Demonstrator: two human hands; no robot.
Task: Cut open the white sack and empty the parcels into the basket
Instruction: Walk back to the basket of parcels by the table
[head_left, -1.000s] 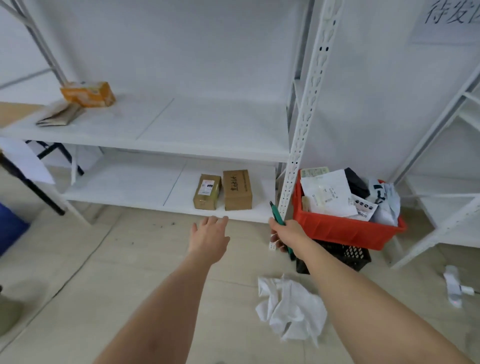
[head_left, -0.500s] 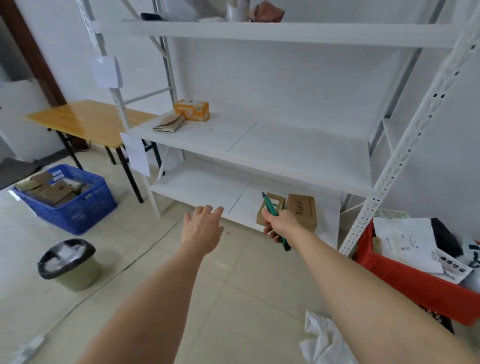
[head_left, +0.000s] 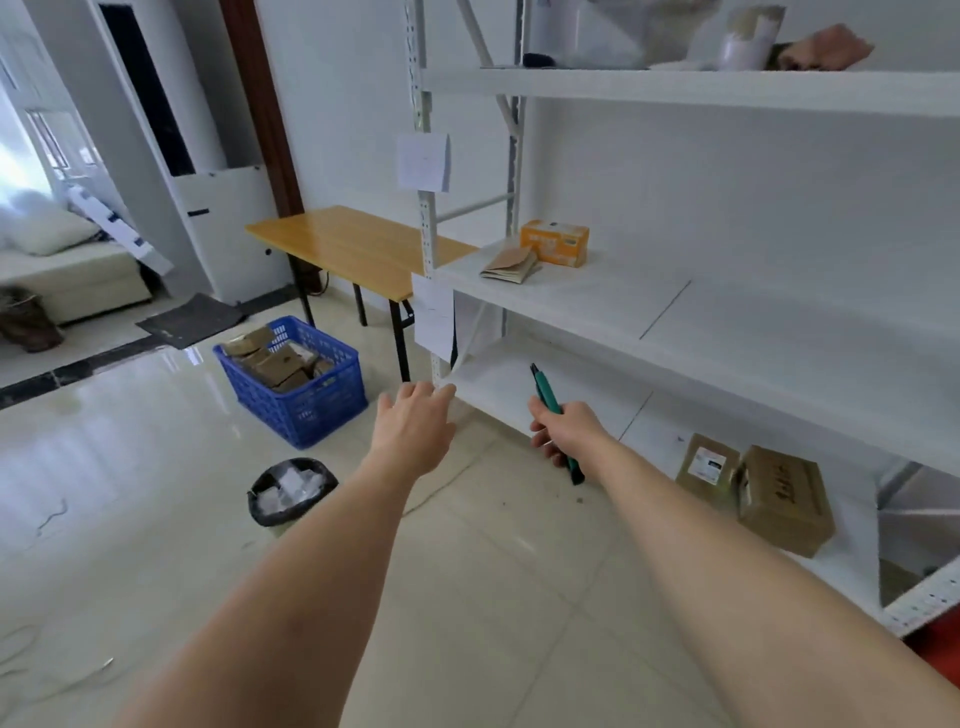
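My right hand (head_left: 563, 431) is closed around a green utility knife (head_left: 546, 396), its tip pointing up toward the white shelving. My left hand (head_left: 415, 426) reaches forward beside it, empty, fingers slightly apart. A blue plastic basket (head_left: 301, 402) holding several brown cardboard parcels stands on the floor ahead to the left. Only a sliver of the red basket (head_left: 940, 660) shows at the right edge. The white sack is out of view.
White metal shelving (head_left: 597, 296) fills the right side, with two cardboard boxes (head_left: 779, 499) on its lowest shelf and an orange box (head_left: 555, 242) higher up. A wooden table (head_left: 353, 244) stands behind the blue basket. A small black bin (head_left: 291, 491) sits on the tiled floor.
My view has swung left and upward: the red basket and crumpled white sack slid out of frame, and the blue basket, bin and table came in. Both hands stay extended; the right keeps the knife.
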